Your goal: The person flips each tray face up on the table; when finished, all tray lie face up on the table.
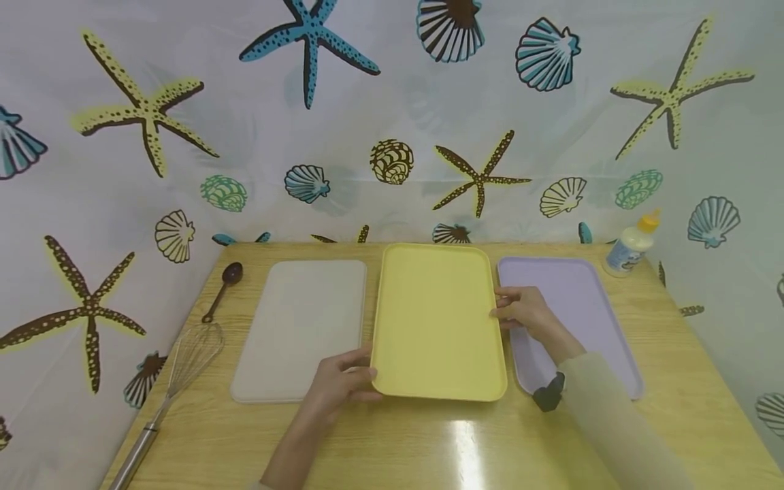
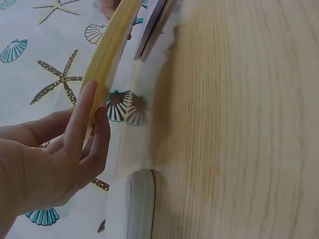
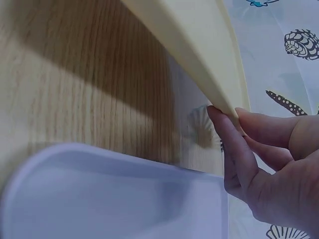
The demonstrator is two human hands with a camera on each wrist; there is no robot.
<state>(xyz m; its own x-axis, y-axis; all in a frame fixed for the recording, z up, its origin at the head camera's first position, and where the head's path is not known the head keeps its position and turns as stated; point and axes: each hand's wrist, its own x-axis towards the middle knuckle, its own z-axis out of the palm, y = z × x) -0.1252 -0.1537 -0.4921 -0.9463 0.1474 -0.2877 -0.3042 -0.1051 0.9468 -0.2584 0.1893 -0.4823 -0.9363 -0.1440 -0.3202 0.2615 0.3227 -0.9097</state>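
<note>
A yellow rectangular tray [image 1: 437, 320] is held between both hands, raised off the wooden table, as the gap beneath it in the wrist views shows. My left hand [image 1: 343, 381] pinches its left edge near the front corner. On the opposite side my right hand [image 1: 523, 312] pinches the right edge around its middle, thumb on top and fingers below. To the left lies a white tray [image 1: 306, 327], partly behind the left hand. Under and beside the right hand and forearm lies a purple tray [image 1: 569, 306].
At the table's left edge are a metal whisk [image 1: 177, 381] and a dark brown spoon [image 1: 224, 287]. A glue bottle with an orange cap [image 1: 629, 248] stands at the back right. A cloth printed with shells and starfish [image 1: 343, 136] hangs around the wooden table [image 1: 392, 449].
</note>
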